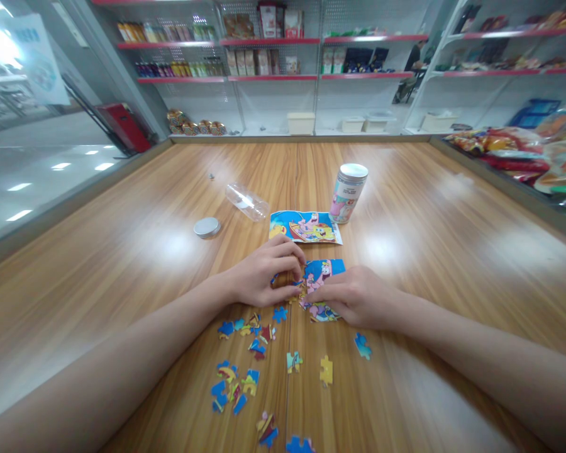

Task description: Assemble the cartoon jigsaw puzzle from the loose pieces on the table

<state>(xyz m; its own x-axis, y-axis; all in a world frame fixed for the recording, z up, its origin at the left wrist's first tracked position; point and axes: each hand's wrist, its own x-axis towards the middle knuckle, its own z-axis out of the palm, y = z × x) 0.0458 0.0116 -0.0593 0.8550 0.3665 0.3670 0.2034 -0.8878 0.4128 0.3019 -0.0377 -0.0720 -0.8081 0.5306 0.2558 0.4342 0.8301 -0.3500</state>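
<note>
Lining the room's far side, red-edged store shelves (271,78) rise behind a broad wood-grain bench (405,182). Over it, the person's left hand (268,270) arches with fingers curled, facing the right hand (356,296), its fingertips lowered; whether either grip has a piece pinched, I cannot tell from here. Past them, a SpongeBob picture sheet (306,226) lies flat, its upper side showing. Between the hands sits a partly assembled SpongeBob jigsaw (325,270), the right fingers across it. A pink-and-white can (348,195) stands upright at the sheet's right end; a clear plastic bottle (246,201) lies tipped at left, near a round silver lid (206,227). Loose jigsaw pieces (326,371) scatter nearest the person, mostly toward the left.
</note>
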